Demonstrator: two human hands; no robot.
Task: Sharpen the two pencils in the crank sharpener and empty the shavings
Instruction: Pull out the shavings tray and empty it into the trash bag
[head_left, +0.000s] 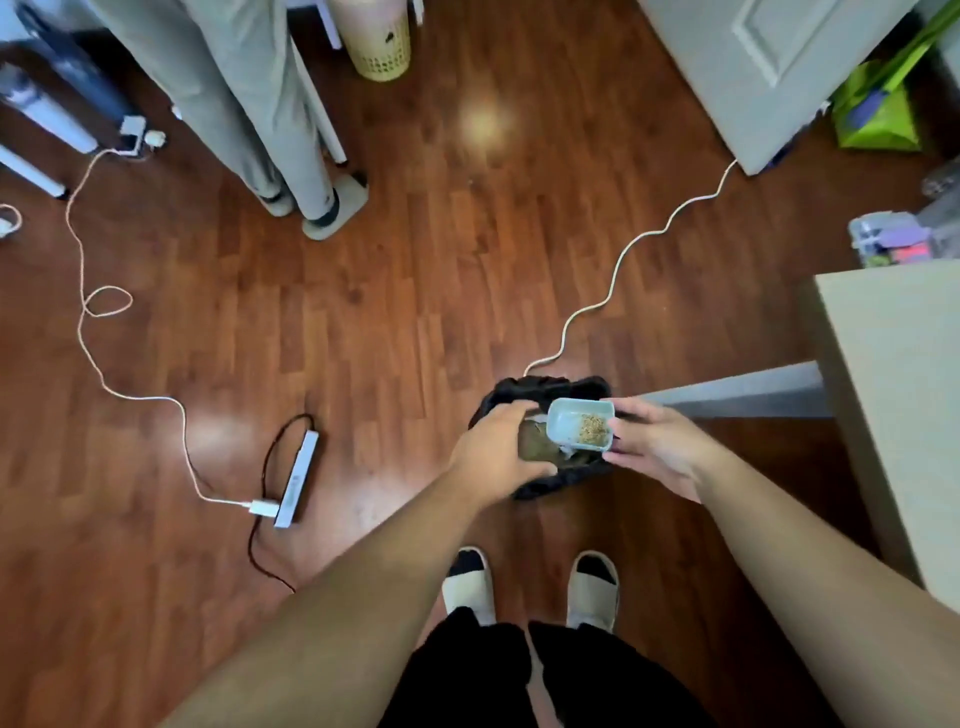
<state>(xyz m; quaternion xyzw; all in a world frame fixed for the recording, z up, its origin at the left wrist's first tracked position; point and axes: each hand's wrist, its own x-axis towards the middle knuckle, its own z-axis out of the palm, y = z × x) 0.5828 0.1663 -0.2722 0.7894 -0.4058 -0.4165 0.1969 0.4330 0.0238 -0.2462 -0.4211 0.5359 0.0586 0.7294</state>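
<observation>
both hands (655, 447) tilt shavings tray (581, 431) over bin (545, 389).

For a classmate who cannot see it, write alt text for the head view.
Seen from above, a person's right hand holds a pale blue shavings tray over a black-lined bin on a wooden floor; the left hand rests at the bin's rim.

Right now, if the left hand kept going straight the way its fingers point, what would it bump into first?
Probably the pale blue shavings tray that the right hand holds. The left hand points right and slightly away, over the black-lined bin, with the tray just beyond its fingertips. Depth is unclear, so it might pass beneath.
</observation>
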